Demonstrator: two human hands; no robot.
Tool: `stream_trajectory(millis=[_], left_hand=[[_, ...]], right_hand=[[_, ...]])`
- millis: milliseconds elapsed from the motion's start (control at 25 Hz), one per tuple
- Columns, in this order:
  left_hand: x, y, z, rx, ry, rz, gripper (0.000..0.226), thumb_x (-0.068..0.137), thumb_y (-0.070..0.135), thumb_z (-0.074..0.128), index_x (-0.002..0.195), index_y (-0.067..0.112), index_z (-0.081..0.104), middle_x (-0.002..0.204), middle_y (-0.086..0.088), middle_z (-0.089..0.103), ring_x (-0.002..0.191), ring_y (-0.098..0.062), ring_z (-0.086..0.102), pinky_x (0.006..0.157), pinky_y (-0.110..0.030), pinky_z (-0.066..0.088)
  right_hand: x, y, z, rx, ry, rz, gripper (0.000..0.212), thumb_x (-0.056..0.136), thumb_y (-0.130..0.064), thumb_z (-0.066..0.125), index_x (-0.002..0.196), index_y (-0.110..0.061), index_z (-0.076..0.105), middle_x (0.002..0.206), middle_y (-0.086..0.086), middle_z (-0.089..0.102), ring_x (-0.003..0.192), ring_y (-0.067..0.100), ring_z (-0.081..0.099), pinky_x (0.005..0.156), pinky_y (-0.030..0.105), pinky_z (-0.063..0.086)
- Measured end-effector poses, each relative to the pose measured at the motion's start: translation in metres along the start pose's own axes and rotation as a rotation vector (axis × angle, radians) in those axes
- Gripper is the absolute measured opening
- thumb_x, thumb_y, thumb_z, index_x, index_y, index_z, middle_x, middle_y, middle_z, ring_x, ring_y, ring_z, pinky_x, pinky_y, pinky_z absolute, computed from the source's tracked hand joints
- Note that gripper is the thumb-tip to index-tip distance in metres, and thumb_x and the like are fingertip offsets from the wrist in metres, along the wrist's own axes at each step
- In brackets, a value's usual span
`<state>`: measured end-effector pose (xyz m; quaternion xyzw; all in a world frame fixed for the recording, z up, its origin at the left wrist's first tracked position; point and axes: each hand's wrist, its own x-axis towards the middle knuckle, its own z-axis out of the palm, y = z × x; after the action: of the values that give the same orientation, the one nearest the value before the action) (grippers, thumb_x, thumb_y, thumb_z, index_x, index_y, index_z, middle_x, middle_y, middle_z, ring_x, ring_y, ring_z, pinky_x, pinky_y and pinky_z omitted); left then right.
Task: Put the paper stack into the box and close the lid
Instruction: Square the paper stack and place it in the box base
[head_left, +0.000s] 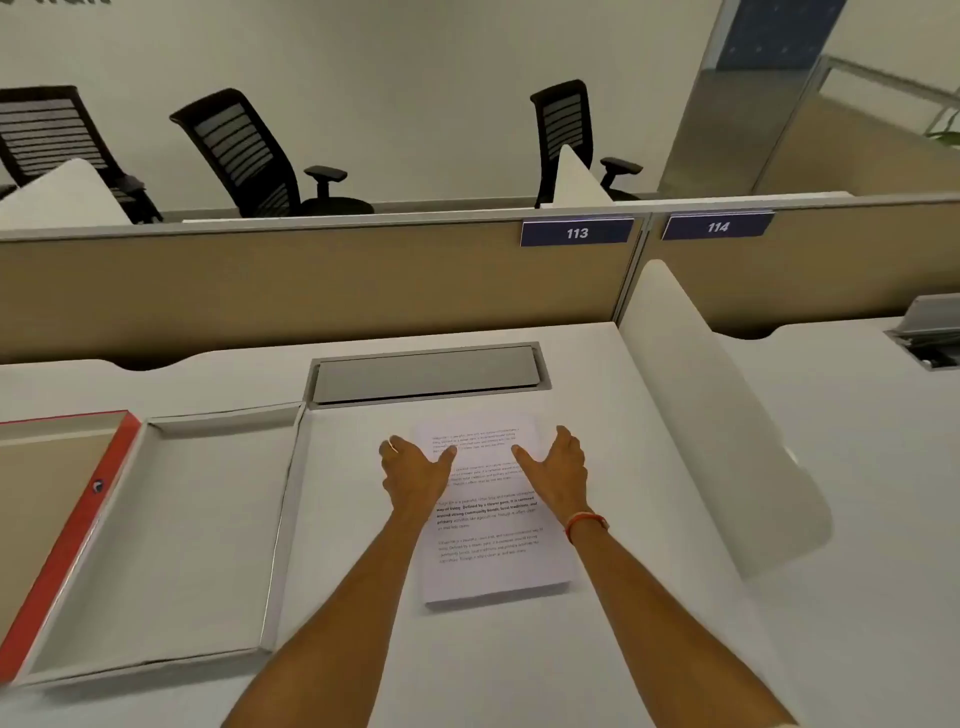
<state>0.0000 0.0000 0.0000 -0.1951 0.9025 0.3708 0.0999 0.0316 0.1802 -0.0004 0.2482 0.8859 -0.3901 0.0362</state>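
**Operator:** Head view, logging. I have the paper stack (491, 519) lying flat on the white desk (649, 597), printed side up, right of centre. Both of my hands are on it at its far half. Left hand (413, 473) sits at the stack's left edge, thumb laid across onto the top sheet, fingers spread out on the desk side. Right hand (556, 470) mirrors it at the right edge, thumb pointing inward over the print.

**Observer:** Gripping or just resting?

**Operator:** Both are spread wide, palms down, nothing pinched between fingers and thumb that I can see. The hands are apart from each other with text showing between the thumbs. Whether any fingertips are tucked under the edges, I cannot tell. A red band (586, 525) sits on my right wrist.

**Observer:** Box position?

**Operator:** The box (171, 545) is to the left of the stack, just beside it, shallow, white inside, nothing in it. Its lid (36, 499) is folded out flat further left, red along the hinge edge, partly cut off by the frame.

**Observer:** Anything else near?

**Operator:** A grey cable hatch (426, 371) in the desk just beyond the stack, tan partition (311, 280) behind it.
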Motion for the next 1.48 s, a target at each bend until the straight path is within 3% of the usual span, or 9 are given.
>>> stream_trajectory(millis=[120,320,520,760,960,1120,1200,1360,1480], left_hand=[[0.005,-0.003,0.0,-0.018,0.023,-0.177,0.093,0.073,0.054,0.076,0.138,-0.001,0.04,0.145,-0.022,0.037,0.135,-0.038,0.042,0.105,-0.056,0.039],[0.011,-0.015,0.008,-0.027,-0.058,-0.265,0.089,0.066,0.051,0.083,0.13,0.001,0.048,0.137,-0.022,0.044,0.131,-0.038,0.042,0.101,-0.051,0.042],[0.01,-0.011,0.016,0.025,-0.102,-0.271,0.066,0.066,0.04,0.085,0.116,0.005,0.059,0.124,-0.018,0.061,0.117,-0.034,0.056,0.091,-0.042,0.049],[0.005,-0.005,0.017,0.053,-0.133,-0.301,0.067,0.069,0.037,0.085,0.119,0.003,0.057,0.123,-0.017,0.063,0.116,-0.034,0.06,0.099,-0.047,0.051],[0.013,-0.016,0.014,-0.169,-0.195,-0.324,0.071,0.068,0.031,0.087,0.123,0.001,0.054,0.128,-0.02,0.063,0.117,-0.039,0.062,0.102,-0.051,0.049],[0.01,-0.009,0.022,-0.032,-0.124,-0.351,0.079,0.066,0.038,0.087,0.128,0.003,0.053,0.137,-0.019,0.048,0.129,-0.036,0.047,0.104,-0.047,0.045],[0.012,-0.007,0.027,-0.047,-0.127,-0.304,0.077,0.068,0.034,0.087,0.127,0.001,0.051,0.134,-0.019,0.054,0.126,-0.034,0.051,0.102,-0.045,0.049],[0.017,-0.01,0.024,-0.241,-0.147,-0.353,0.088,0.063,0.021,0.091,0.131,-0.001,0.038,0.13,-0.02,0.058,0.116,-0.037,0.062,0.096,-0.047,0.055],[0.023,-0.018,0.014,-0.46,-0.295,-0.387,0.081,0.059,0.019,0.093,0.125,-0.003,0.053,0.122,-0.022,0.066,0.104,-0.04,0.069,0.087,-0.057,0.057]], right_hand=[[0.007,0.006,0.005,0.053,-0.027,0.154,0.092,0.079,-0.054,0.072,0.144,-0.001,0.034,0.146,0.017,0.044,0.135,0.035,0.044,0.11,0.047,0.043],[0.013,0.015,0.012,-0.01,-0.074,0.255,0.087,0.072,-0.058,0.077,0.132,-0.003,0.048,0.136,0.017,0.049,0.129,0.034,0.048,0.104,0.05,0.046],[0.024,0.014,0.015,0.006,-0.166,0.29,0.08,0.066,-0.054,0.083,0.125,-0.006,0.058,0.131,0.016,0.06,0.124,0.035,0.055,0.104,0.051,0.047],[0.026,0.016,0.019,0.034,-0.173,0.313,0.074,0.066,-0.043,0.088,0.123,-0.005,0.059,0.129,0.017,0.061,0.123,0.035,0.056,0.104,0.049,0.048],[0.032,0.017,0.018,0.063,-0.189,0.322,0.073,0.065,-0.039,0.09,0.121,-0.003,0.06,0.129,0.018,0.062,0.121,0.036,0.058,0.102,0.047,0.05],[0.03,0.01,0.024,-0.013,-0.159,0.292,0.076,0.067,-0.036,0.089,0.126,-0.003,0.055,0.133,0.018,0.055,0.124,0.035,0.054,0.102,0.044,0.049],[0.031,0.009,0.027,0.037,-0.16,0.265,0.072,0.069,-0.029,0.088,0.125,-0.001,0.051,0.13,0.017,0.059,0.119,0.033,0.059,0.099,0.042,0.053],[0.03,0.013,0.025,0.192,-0.162,0.295,0.074,0.068,-0.02,0.089,0.124,0.0,0.045,0.127,0.019,0.062,0.115,0.035,0.064,0.094,0.04,0.055],[0.03,0.022,0.023,0.322,-0.175,0.358,0.08,0.067,-0.02,0.091,0.127,0.003,0.044,0.128,0.021,0.061,0.117,0.036,0.062,0.098,0.042,0.054]])
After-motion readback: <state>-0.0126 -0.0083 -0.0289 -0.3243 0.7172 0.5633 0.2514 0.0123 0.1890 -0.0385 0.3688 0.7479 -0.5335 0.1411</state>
